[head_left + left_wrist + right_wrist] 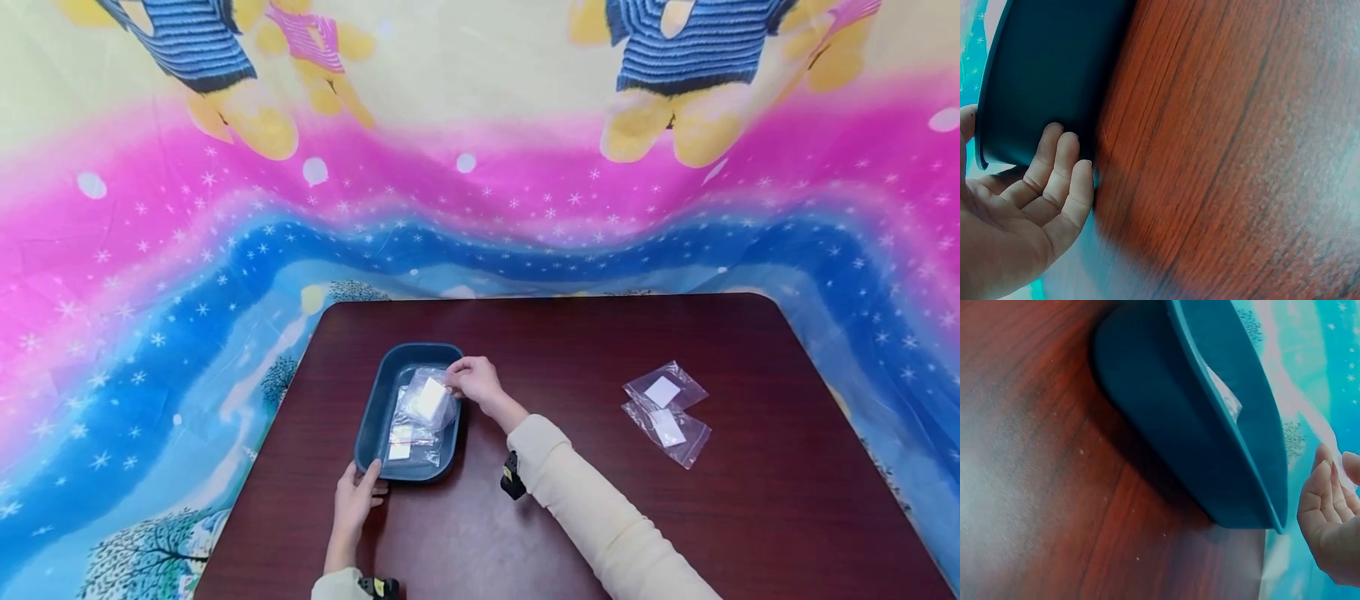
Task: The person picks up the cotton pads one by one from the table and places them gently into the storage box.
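Observation:
A dark teal tray (366,425) sits left of the middle of the table, with several small clear zip bags (401,443) inside, each with a white square in it. My right hand (477,381) is over the tray's right rim. Its thumb and fingertips pinch the edge of a clear zip bag (430,400), which lies over the other bags in the head view. My left hand (355,502) holds the tray's near left corner, thumb at the rim and fingers (1054,162) against the outer wall.
Two more zip bags (663,392) with white squares overlap each other on the right of the dark wooden table (555,350). A printed cloth (465,200) with bears and snowflakes hangs round the table's back and sides.

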`<state>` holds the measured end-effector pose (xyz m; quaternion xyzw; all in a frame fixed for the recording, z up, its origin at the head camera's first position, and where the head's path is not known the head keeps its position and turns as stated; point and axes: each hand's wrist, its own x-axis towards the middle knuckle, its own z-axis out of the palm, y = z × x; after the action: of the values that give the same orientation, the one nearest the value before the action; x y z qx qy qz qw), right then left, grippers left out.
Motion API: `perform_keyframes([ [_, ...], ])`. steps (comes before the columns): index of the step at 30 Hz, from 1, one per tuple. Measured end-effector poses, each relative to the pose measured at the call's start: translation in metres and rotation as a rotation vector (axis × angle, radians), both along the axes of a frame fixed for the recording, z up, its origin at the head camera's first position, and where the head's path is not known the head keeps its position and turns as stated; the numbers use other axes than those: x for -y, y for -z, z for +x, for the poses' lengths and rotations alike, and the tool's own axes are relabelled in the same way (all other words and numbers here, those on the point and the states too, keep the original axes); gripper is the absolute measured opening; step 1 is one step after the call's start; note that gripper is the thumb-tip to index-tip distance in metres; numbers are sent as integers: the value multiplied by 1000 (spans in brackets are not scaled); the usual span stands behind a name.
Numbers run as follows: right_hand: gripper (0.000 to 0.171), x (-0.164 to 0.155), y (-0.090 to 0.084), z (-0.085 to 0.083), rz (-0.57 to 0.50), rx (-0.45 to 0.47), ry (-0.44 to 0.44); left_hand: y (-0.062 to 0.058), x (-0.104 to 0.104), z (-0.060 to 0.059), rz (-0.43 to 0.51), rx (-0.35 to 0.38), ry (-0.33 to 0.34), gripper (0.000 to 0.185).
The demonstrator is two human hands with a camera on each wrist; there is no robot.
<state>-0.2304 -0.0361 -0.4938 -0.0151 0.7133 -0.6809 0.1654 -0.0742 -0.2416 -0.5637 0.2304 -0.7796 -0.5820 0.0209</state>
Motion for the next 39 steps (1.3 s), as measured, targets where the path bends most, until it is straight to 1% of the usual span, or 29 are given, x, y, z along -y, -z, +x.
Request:
perform_keyframes([
  [5, 12, 3, 1, 2, 12, 8, -42, -1, -1, -4, 0, -8, 0, 53],
  [9, 25, 2, 4, 3, 64, 13, -119, -1, -2, -7, 11, -19, 1, 51],
  [12, 32, 0, 6, 3, 121, -18, -176, -1, -2, -9, 13, -26, 1, 50],
  [15, 32, -4, 2, 4, 133, -56, -180, -1, -2, -11, 18, -27, -1, 49],
  [19, 31, -12, -8, 4, 92, -82, -183, -1, -3, -14, 23, -29, -4, 50],
  [23, 30, -24, -12, 6, 67, -84, -232, -1, -3, -13, -1, -27, 5, 53],
  [29, 29, -47, -11, 14, 22, -69, -265, 1, -1, -7, -27, -15, 3, 55],
  [34, 30, -67, -9, 21, 16, -96, -270, 3, 0, -3, -29, 16, -20, 56],
  [39, 34, -87, -13, 29, -1, -113, -283, 4, 0, 0, -23, 39, -34, 57],
])
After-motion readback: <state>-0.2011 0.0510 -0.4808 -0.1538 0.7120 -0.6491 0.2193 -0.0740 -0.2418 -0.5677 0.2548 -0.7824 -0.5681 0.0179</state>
